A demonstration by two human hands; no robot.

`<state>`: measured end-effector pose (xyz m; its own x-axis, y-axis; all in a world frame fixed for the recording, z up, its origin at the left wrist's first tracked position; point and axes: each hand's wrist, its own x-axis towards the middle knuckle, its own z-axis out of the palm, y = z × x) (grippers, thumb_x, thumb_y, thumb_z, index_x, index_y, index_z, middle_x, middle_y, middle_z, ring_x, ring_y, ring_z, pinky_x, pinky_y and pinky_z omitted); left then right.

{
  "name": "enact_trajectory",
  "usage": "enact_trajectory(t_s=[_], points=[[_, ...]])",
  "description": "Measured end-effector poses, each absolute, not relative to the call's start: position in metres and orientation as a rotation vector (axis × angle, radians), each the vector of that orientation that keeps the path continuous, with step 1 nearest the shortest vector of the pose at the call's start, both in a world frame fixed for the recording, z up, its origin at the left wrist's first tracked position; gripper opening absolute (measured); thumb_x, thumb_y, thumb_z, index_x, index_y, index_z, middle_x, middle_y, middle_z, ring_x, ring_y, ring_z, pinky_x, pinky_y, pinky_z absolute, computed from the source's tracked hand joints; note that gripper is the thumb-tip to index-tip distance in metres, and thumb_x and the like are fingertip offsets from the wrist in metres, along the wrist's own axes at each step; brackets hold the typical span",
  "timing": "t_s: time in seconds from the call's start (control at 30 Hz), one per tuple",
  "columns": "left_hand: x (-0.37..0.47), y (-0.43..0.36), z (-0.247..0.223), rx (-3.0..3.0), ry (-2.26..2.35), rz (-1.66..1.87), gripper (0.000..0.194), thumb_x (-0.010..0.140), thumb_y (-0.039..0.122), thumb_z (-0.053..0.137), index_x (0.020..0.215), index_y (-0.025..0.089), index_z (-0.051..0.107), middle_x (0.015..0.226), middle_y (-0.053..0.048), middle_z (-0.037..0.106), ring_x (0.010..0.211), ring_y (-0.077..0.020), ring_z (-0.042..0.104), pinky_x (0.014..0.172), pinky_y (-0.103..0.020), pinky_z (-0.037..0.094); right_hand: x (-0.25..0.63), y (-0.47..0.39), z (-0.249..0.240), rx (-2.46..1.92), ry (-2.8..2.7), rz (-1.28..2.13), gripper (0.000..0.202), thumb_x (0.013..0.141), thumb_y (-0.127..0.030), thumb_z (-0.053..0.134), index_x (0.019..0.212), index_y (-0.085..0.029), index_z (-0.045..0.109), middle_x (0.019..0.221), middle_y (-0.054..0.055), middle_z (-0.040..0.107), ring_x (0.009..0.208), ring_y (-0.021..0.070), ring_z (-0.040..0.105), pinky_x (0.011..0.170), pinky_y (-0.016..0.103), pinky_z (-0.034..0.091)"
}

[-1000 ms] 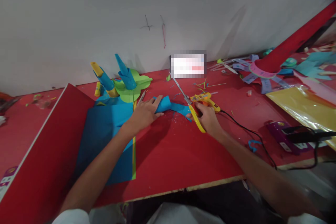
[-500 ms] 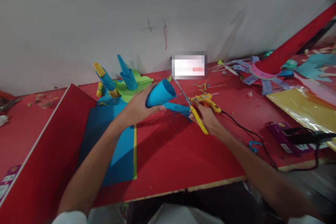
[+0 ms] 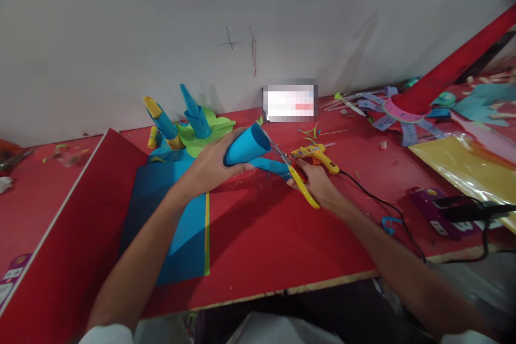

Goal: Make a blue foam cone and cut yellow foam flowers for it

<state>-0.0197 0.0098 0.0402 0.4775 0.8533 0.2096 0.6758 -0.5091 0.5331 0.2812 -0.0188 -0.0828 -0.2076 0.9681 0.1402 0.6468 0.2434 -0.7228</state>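
Blue tube [image 3: 246, 146] in curled left grip [image 3: 213, 165]; scissors [image 3: 287, 159], clasped in right grip [image 3: 317, 181], now at tube's rim.

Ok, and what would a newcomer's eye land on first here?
Probably the bright blue paper tube in the left grip, near the view's middle, with yellow-handled scissors in the right grip by its open rim. Next, the long red tube slanting up at far right.

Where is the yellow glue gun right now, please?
In the head view, the glue gun lies right of centre on the red table, just beyond the right hand, which holds the scissors.
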Motion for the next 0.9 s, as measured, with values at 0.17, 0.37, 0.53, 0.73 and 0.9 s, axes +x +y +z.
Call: enact_trajectory(t_s=[0.17,0.37,0.53,0.73,0.9], points=[[-0.02,0.008,0.045,2.305,1.277,0.616,0.094,0.087,0.071,0.076,0.162,0.021,0.048,0.157,-0.015,0.064,0.136,-0.0381,0.066,0.116,-0.051,0.052,0.282,-0.018,-0.082,-1.473,-1.91,0.676,0.036,0.083,-0.055,0.075,0.082,-0.024,0.056,0.066,-0.001,0.059,0.058,0.0175,0.049,0.06,0.031,0.037],[-0.023,0.01,0.045,2.285,1.296,0.632,0.094,0.085,0.074,0.075,0.159,0.019,0.051,0.15,-0.016,0.068,0.13,-0.0377,0.068,0.111,-0.05,0.055,0.28,-0.018,-0.079,-1.448,-1.822,0.615,0.06,0.078,-0.077,0.074,0.068,-0.024,0.047,0.055,-0.004,0.046,0.054,0.0132,0.037,0.055,0.029,0.032],[-0.027,0.012,0.043,2.28,1.316,0.672,0.095,0.084,0.078,0.073,0.156,0.021,0.049,0.15,-0.016,0.066,0.129,-0.0371,0.068,0.108,-0.049,0.057,0.28,-0.018,-0.078,-1.4,-1.833,0.634,0.061,0.079,-0.078,0.074,0.069,-0.023,0.049,0.056,-0.004,0.047,0.055,0.0126,0.036,0.055,0.028,0.031],[-0.027,0.01,0.033,2.392,1.466,0.753,0.09,0.095,0.074,0.064,0.164,0.024,0.038,0.151,-0.018,0.065,0.131,-0.038,0.069,0.098,-0.046,0.061,0.28,-0.018,-0.075,-1.412,-1.823,0.58,0.063,0.081,-0.082,0.069,0.068,-0.023,0.049,0.056,-0.004,0.044,0.055,0.0126,0.033,0.055,0.029,0.027],[-0.024,0.01,0.024,2.532,1.629,0.802,0.09,0.103,0.078,0.043,0.17,0.02,0.03,0.157,-0.023,0.061,0.137,-0.0406,0.066,0.094,-0.045,0.062,0.279,-0.019,-0.072,-1.415,-1.823,0.589,0.065,0.081,-0.085,0.067,0.068,-0.023,0.049,0.056,-0.004,0.044,0.057,0.0129,0.033,0.056,0.03,0.027]])
